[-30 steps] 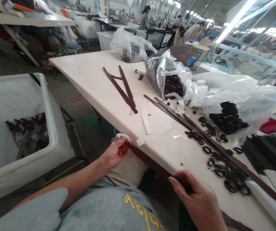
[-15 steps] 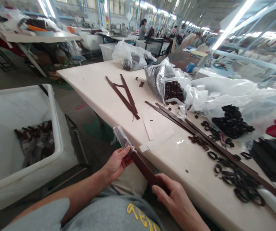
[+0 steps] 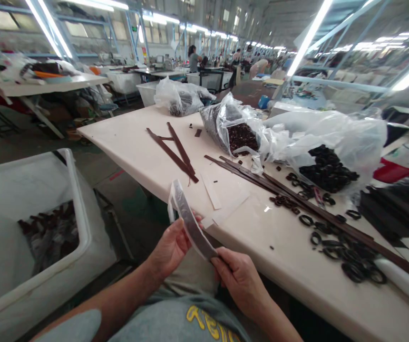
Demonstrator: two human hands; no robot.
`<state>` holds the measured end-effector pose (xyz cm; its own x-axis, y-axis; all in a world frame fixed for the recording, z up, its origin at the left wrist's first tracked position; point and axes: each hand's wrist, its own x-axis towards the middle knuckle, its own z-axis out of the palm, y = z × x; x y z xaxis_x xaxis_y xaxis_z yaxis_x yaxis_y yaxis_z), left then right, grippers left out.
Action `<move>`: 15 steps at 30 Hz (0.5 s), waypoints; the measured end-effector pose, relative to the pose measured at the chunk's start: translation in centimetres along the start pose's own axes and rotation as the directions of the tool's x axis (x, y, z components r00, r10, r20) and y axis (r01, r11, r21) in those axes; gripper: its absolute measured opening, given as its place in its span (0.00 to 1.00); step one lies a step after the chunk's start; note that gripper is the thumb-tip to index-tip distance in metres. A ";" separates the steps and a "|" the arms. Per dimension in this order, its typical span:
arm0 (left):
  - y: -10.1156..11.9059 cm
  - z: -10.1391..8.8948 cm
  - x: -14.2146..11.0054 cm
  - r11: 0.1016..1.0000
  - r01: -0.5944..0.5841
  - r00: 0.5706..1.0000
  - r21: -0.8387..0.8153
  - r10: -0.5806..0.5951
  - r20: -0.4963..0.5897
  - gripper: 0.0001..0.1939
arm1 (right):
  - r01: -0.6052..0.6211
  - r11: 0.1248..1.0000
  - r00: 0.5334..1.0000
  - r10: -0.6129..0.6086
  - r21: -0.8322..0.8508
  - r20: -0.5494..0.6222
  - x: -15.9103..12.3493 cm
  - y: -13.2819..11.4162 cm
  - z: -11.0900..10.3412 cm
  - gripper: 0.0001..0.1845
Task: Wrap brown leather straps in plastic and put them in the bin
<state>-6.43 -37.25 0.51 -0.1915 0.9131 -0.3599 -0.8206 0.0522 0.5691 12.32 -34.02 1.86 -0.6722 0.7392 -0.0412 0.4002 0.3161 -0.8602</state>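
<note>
Holding dark strip (image 3: 191, 225) in clear sleeve (image 3: 177, 190) mid-frame, by the near table (image 3: 250, 237) edge. Two-point hold is probably keeping the bendy strip steady and the sleeve from slipping. Left hand (image 3: 169, 244) is gripping mid-length, thumb near side, fingers wrapping behind; right hand (image 3: 238, 273) is pinching the lower end, thumb against fingers. Left forearm is reaching up from lower left, right one from lower right, wrists looking nearly straight. Strip is slanting to upper left, curving slightly. Long straps (image 3: 336, 219) are lying bundled at right, likely for easy reach; rings (image 3: 352, 271) are sitting loose beside them. Bin (image 3: 83, 218) is standing at left, holding dark pieces (image 3: 53, 232).
</note>
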 end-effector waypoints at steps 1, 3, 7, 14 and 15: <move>0.5 0.1 0.5 1.000 -0.029 0.998 -0.013 0.028 -0.053 0.15 | -0.007 1.000 1.000 0.007 -0.011 -0.004 -0.1 0.2 0.1 0.19; 0.3 0.3 0.8 0.998 -0.041 0.995 0.040 0.044 -0.087 0.10 | -0.005 1.000 1.000 0.004 -0.026 -0.029 -0.2 0.3 0.4 0.19; -2.5 1.3 -0.1 0.980 0.028 0.999 0.195 -0.037 0.040 0.15 | 0.078 0.996 0.986 -0.082 -0.031 -0.148 0.2 -0.1 0.5 0.17; 0.4 3.8 2.6 0.992 -0.100 0.995 0.073 0.098 0.024 0.15 | 0.017 0.998 0.971 -0.033 -0.067 -0.237 -2.0 1.2 -1.3 0.19; 0.6 4.0 3.0 0.992 -0.109 0.994 0.071 0.109 -0.002 0.13 | -0.003 0.998 0.969 -0.012 -0.059 -0.245 -2.4 1.5 -1.3 0.19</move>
<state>-5.36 -32.88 2.78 -0.2807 0.9127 -0.2970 -0.7548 -0.0188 0.6556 15.32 -34.55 1.29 -0.5037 0.8586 0.0950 0.4383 0.3488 -0.8284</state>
